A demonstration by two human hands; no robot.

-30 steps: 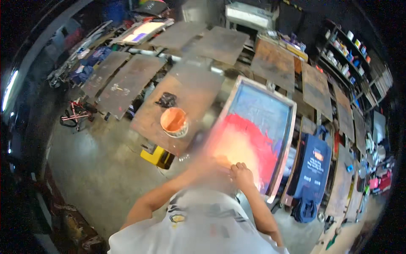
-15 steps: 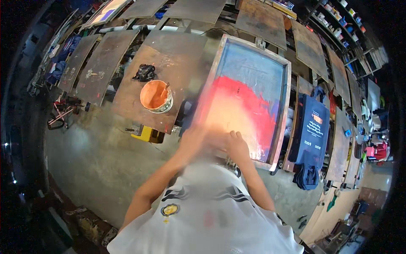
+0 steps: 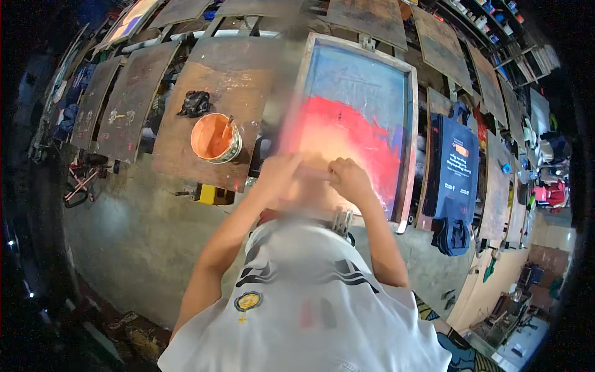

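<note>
A wooden-framed printing screen lies in front of me. Red-orange ink covers the middle and near part of its mesh, while the far part is blue-grey. Over the near end, my left hand and my right hand are closed on the two ends of what looks like a squeegee. Blur hides most of that tool and part of my left hand. To the left, a bucket of orange ink stands on a board, a stick-like handle leaning at its rim.
A crumpled black plastic bag lies behind the bucket on the brown board. Right of the screen, dark blue printed bags are stacked on a board. A yellow container sits lower left. Several more boards line the far side.
My hands have shifted slightly up the picture and are more clearly closed round the bar. The whole view has moved, so screen, bucket and bags appear higher and further left.
</note>
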